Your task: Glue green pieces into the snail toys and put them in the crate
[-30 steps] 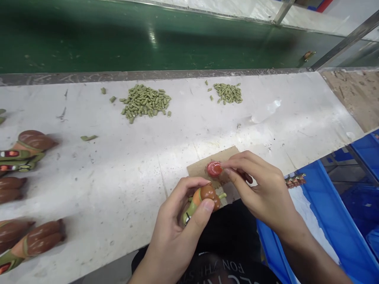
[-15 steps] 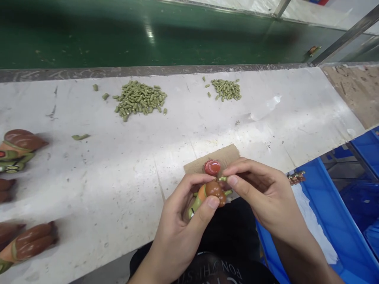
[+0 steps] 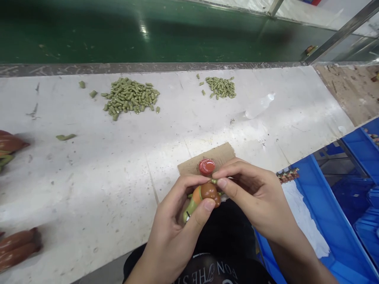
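The left hand (image 3: 180, 219) curls its fingers round a toy (image 3: 202, 193) (brown, orange and green). The right hand (image 3: 251, 193) pinches a tiny green bit (image 3: 213, 181) in its fingers — right by the toy.

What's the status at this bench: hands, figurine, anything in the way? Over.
Left hand gripping brown-and-green figurine. Right hand pinching small green piece at its brown end; contact unclear. Round red object on cardboard just beyond; nothing visibly blocking.

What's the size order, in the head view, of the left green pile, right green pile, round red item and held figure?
1. Left green pile
2. Right green pile
3. Round red item
Held figure: unsure; the left hand hides part.
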A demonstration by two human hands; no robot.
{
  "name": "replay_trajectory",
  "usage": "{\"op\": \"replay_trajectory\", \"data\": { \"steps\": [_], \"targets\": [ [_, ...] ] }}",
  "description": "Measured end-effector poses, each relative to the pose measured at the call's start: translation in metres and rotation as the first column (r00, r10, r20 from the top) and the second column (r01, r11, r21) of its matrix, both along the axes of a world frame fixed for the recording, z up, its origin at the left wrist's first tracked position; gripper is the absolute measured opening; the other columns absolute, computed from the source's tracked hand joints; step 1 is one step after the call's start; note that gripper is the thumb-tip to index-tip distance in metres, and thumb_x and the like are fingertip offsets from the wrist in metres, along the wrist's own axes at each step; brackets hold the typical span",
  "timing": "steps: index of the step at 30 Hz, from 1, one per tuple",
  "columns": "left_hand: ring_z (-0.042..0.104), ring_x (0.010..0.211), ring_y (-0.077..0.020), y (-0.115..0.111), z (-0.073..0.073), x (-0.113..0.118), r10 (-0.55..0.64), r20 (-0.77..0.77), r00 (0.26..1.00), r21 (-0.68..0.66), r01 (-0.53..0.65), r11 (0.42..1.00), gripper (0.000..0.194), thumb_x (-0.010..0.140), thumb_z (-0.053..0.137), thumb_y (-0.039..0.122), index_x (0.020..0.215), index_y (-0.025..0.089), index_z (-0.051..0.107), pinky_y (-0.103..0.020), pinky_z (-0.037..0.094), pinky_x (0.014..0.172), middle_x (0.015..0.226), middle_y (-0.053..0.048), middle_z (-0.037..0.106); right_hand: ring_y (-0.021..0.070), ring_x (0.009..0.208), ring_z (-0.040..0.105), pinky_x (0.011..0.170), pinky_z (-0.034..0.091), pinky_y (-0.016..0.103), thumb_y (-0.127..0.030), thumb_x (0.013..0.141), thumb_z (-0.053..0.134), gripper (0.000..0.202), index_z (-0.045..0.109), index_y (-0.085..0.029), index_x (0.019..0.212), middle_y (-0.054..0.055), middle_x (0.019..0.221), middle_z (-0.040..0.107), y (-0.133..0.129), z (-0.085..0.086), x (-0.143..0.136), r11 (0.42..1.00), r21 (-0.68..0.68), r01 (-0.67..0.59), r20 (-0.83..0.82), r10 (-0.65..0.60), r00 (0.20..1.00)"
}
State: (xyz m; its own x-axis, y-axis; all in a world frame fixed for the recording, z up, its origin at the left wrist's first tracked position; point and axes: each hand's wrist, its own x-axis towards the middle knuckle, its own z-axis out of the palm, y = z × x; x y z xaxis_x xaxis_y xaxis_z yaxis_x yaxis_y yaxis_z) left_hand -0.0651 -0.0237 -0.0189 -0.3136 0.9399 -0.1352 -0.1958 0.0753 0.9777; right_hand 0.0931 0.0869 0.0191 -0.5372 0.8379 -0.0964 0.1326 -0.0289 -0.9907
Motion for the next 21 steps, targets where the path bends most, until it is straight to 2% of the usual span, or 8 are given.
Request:
{"op": "replay_trajectory", "data": {
  "steps": [5,8,13,17,21],
  "targets": [
    [0.079,0.103,-0.0144,-0.007,0.001,-0.004,-0.025,-0.18,0.983,0.09,0.042,0.995,0.023,0.114,0.077,0.027,0.131,0.041,0.079,-0.018,0.065,0.09,0.115,0.003,0.08,0.0158,0.102,0.08,0.096,0.066,0.028,-0.013,0.109,0.08,0.021,0.09,-0.031,0.109,-0.001,0.107,0.083,-0.004,0.005,0.007,0.988,0.142,-0.067,0.043,0.061,0.997],
    [0.076,0.102,-0.0166,-0.009,0.005,-0.008,-0.087,-0.22,0.972,0.15,0.121,0.981,0.026,0.114,0.077,0.025,0.135,0.04,0.076,-0.023,0.063,0.09,0.115,0.001,0.078,0.0155,0.1,0.078,0.091,0.066,0.028,-0.013,0.111,0.079,0.02,0.088,-0.031,0.112,-0.001,0.109,0.08,-0.009,0.009,0.011,0.983,0.166,-0.077,0.02,0.075,0.997],
    [0.075,0.099,-0.0165,-0.006,0.007,-0.013,-0.156,-0.246,0.957,0.165,0.2,0.966,0.026,0.114,0.077,0.025,0.136,0.039,0.075,-0.025,0.061,0.089,0.111,0.001,0.077,0.0164,0.099,0.077,0.089,0.066,0.028,-0.011,0.111,0.077,0.021,0.086,-0.03,0.113,0.0,0.107,0.08,-0.014,0.008,0.016,0.968,0.242,-0.068,0.03,0.063,0.998],
    [0.077,0.1,-0.0152,-0.003,0.01,-0.011,-0.162,-0.199,0.967,0.14,0.192,0.971,0.022,0.114,0.077,0.027,0.132,0.04,0.076,-0.022,0.062,0.089,0.113,0.003,0.078,0.0161,0.098,0.079,0.09,0.068,0.026,-0.014,0.11,0.08,0.021,0.087,-0.033,0.116,-0.001,0.107,0.082,-0.015,0.006,0.02,0.979,0.198,-0.057,0.019,0.054,0.998],
    [0.08,0.1,-0.0153,-0.003,0.014,-0.006,-0.161,-0.105,0.981,0.062,0.169,0.984,0.017,0.117,0.073,0.033,0.131,0.042,0.077,-0.021,0.064,0.089,0.114,0.004,0.081,0.0167,0.099,0.082,0.087,0.069,0.024,-0.019,0.107,0.087,0.022,0.087,-0.035,0.122,-0.001,0.109,0.085,-0.013,0.008,0.022,0.989,0.146,0.033,-0.009,-0.032,0.999]
  ]
}}
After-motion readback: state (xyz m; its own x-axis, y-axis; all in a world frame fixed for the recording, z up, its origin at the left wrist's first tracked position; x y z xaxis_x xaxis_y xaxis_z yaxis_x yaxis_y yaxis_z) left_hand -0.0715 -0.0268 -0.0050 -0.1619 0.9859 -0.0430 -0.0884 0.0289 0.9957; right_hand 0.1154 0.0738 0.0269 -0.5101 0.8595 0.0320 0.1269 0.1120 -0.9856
